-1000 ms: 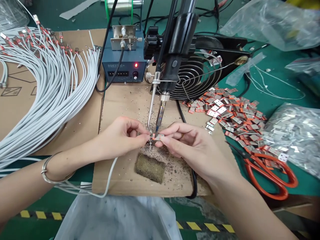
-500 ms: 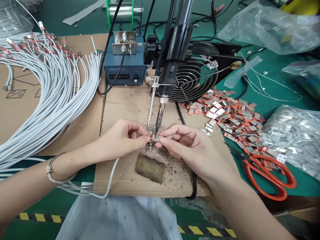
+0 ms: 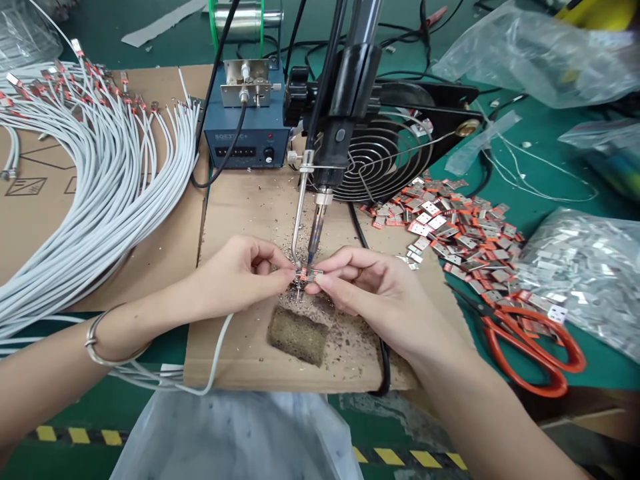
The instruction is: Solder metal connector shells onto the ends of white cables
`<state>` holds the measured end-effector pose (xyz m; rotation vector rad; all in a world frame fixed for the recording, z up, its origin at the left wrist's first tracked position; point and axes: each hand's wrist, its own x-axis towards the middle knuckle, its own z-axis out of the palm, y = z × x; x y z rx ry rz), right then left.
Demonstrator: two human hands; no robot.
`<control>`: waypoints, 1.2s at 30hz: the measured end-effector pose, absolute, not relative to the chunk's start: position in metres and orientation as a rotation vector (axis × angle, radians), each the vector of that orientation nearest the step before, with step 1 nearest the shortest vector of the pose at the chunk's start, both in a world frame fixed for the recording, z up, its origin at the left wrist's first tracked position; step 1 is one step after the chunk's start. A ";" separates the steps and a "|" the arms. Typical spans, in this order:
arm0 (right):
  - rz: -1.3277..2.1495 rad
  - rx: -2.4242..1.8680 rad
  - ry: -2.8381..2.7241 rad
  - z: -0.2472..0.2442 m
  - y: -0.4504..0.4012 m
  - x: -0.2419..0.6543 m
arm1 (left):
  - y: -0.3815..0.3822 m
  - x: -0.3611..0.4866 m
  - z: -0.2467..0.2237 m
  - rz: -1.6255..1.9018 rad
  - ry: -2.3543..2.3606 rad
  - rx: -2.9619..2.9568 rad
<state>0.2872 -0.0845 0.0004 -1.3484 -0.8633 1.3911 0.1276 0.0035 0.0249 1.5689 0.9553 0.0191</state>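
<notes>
Under the tip of the mounted soldering iron [image 3: 316,230], my right hand [image 3: 373,287] pinches a small USB connector [image 3: 314,274] with a red part and a metal shell. My left hand [image 3: 245,270] is closed at the connector's other end, pinching a white cable [image 3: 223,343] that comes out below the hand. Its end at the connector is mostly hidden by my fingertips. The thin metal solder feed tube [image 3: 299,220] comes down just beside the iron tip. Below my fingers, a brown sponge [image 3: 299,335] sits on the cardboard [image 3: 240,363].
A large bundle of white cables [image 3: 125,193] lies at left. Behind stand a blue solder feeder [image 3: 245,137] with a solder spool [image 3: 240,27] and a black fan [image 3: 375,160]. At right are a pile of connectors [image 3: 465,233], orange-handled scissors [image 3: 537,347] and a plastic bag of metal parts [image 3: 590,280].
The whole view has shifted slightly, moving things a little to the left and up. Both hands keep their grip beneath the iron tip, with no other clear change.
</notes>
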 end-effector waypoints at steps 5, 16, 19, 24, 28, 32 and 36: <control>1.354 -1.407 -0.916 0.000 -0.085 0.287 | 0.003 0.127 0.020 0.049 0.917 1.583; 1.319 -1.402 -0.934 -0.003 -0.084 0.286 | 0.003 0.124 0.015 0.074 0.870 1.612; 1.320 -1.395 -0.935 -0.002 -0.085 0.287 | 0.005 0.122 0.015 0.059 0.842 1.602; 1.352 -1.410 -0.930 0.001 -0.085 0.288 | 0.004 0.122 0.014 0.089 0.829 1.590; 1.371 -1.395 -0.923 0.001 -0.085 0.289 | 0.004 0.122 0.013 0.108 0.835 1.605; 1.394 -1.360 -0.884 -0.002 -0.085 0.290 | 0.003 0.123 0.012 0.116 0.854 1.631; 1.416 -1.322 -0.843 -0.002 -0.083 0.290 | 0.003 0.126 0.012 0.127 0.881 1.657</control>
